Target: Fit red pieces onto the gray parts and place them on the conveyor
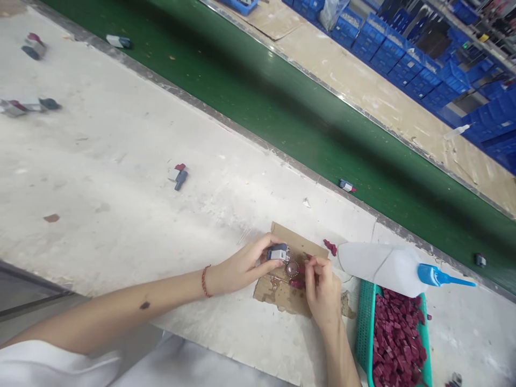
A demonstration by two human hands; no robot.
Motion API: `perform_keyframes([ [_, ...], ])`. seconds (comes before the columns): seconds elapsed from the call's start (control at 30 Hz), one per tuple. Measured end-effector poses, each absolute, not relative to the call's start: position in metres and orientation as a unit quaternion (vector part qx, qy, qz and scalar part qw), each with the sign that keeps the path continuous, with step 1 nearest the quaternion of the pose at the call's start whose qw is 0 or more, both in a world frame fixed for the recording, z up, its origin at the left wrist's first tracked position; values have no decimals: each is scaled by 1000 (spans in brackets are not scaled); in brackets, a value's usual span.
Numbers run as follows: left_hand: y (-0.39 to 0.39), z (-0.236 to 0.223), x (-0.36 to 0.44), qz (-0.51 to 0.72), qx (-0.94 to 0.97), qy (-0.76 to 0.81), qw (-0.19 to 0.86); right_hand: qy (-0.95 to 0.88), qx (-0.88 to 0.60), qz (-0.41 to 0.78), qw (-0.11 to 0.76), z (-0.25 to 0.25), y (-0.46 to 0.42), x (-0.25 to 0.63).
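Over a piece of cardboard (284, 231), my left hand (242, 263) grips a small grey and dark blue plastic part (277, 252) between thumb and fingers. My right hand (324, 290) is closed in a pinch at the cardboard's right side, with a bit of maroon showing at the fingertips. Between the hands lies a small round clear dish (292, 268), with wet, shiny smears around it. A maroon piece (297, 284) rests on the cardboard below the dish, close to my right fingers. More maroon pieces (330, 247) lie just past the cardboard's corner.
On the right, a translucent bottle (379, 263) with a blue nozzle lies on its side by a green basket (365, 333) of maroon pieces. Assembled grey-blue-maroon parts (178, 176) sit on the white table (121, 177). A green conveyor belt (258, 97) runs beyond; blue bins (371, 35) stand behind.
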State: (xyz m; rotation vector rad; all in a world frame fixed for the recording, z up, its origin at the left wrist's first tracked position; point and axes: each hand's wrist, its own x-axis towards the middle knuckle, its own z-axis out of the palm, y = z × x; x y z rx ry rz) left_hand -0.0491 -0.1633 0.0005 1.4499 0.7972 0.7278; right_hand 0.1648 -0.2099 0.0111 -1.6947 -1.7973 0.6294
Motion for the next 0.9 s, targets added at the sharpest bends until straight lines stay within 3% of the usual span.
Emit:
perform_keyframes([
  [0.13,-164,2,-51,285,677,325,596,-556,-635,355,403,13,-212,156],
  [0.37,-170,-4,-50,258,764,278,522,-523,-601,337,501,22,-217,136],
  [0.9,-171,-6,-45,243,811,240,474,-589,-567,336,468,15,-221,126],
])
